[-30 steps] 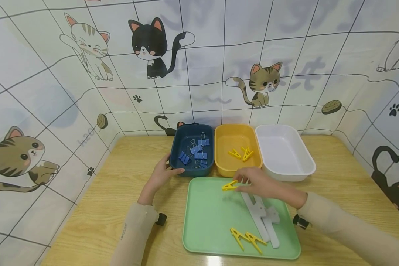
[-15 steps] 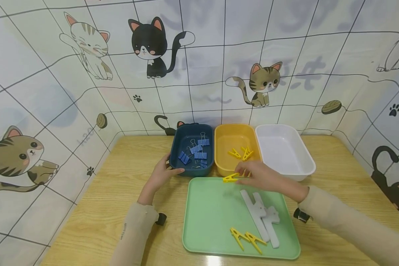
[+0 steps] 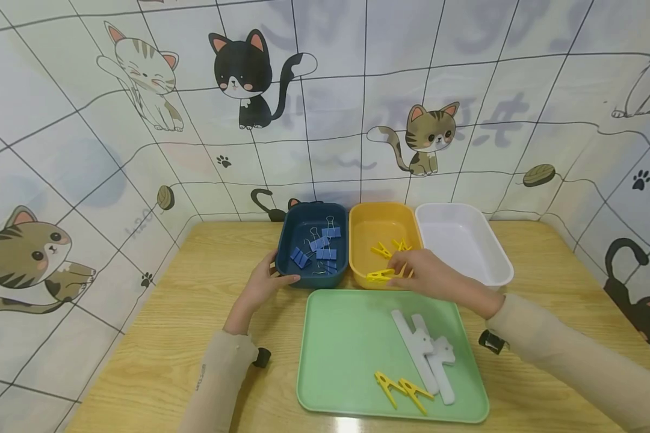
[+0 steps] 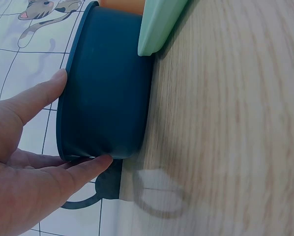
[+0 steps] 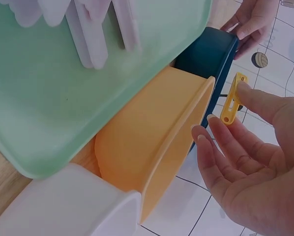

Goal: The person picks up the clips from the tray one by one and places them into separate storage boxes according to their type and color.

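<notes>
A yellow clothespin [image 3: 379,275] is pinched between the thumb and finger of my right hand [image 3: 430,275], over the front rim of the yellow bin [image 3: 364,231]. In the right wrist view the clothespin [image 5: 230,105] stands clear of the bin wall. Several yellow clothespins [image 3: 381,249] lie inside that bin, partly hidden by the hand. My left hand [image 3: 261,285] rests against the front left corner of the dark blue bin [image 3: 285,255]. Its thumb touches the rim, with the fairly straight fingers along the side, as the left wrist view shows. Blue binder clips [image 3: 326,254] lie in the blue bin.
A green tray [image 3: 346,349] in front of the bins bears two yellow clothespins [image 3: 390,388] and two long white clips [image 3: 417,349]. To the right stands a white bin [image 3: 460,240]. The wooden table [image 3: 195,313] ends at a cat-patterned wall.
My right hand has moved away from over the tray, up and slightly right to the yellow bin's front rim, carrying the clothespin. The left hand stays on the blue bin.
</notes>
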`<state>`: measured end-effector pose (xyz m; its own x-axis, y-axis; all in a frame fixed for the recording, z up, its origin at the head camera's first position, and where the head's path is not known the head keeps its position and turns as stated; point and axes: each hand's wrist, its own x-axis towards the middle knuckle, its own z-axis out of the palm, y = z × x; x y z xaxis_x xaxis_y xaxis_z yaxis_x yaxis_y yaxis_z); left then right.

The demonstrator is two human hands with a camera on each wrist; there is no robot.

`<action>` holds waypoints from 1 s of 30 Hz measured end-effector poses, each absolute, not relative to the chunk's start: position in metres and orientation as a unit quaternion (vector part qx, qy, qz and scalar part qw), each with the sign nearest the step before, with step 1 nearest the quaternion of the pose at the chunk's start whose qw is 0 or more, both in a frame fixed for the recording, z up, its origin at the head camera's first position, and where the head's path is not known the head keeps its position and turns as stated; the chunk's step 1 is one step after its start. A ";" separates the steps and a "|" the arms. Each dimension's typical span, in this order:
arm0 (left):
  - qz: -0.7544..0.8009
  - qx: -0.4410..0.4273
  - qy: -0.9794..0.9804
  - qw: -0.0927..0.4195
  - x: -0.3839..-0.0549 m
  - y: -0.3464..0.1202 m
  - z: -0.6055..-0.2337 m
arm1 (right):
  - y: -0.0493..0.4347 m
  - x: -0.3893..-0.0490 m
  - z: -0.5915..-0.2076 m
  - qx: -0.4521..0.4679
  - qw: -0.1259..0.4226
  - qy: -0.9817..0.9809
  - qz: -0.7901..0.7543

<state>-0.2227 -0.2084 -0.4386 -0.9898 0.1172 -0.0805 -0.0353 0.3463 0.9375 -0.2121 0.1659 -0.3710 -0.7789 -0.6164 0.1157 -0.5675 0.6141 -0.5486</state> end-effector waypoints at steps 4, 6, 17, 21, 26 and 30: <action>0.565 0.030 0.822 0.064 -0.222 -0.208 -0.438 | 0.167 -0.214 -0.367 -0.316 0.042 0.903 -0.289; 0.565 0.028 0.822 0.065 -0.221 -0.208 -0.437 | 0.167 -0.216 -0.365 -0.305 0.045 0.907 -0.289; 0.570 0.031 0.818 0.066 -0.220 -0.208 -0.435 | 0.169 -0.230 -0.361 -0.276 0.047 0.921 -0.272; 0.570 0.032 0.819 0.065 -0.219 -0.208 -0.435 | 0.170 -0.235 -0.360 -0.266 0.048 0.923 -0.273; 0.570 0.032 0.818 0.065 -0.219 -0.208 -0.436 | 0.172 -0.240 -0.358 -0.258 0.046 0.925 -0.274; 0.572 0.032 0.817 0.066 -0.218 -0.209 -0.437 | 0.172 -0.245 -0.357 -0.251 0.044 0.928 -0.273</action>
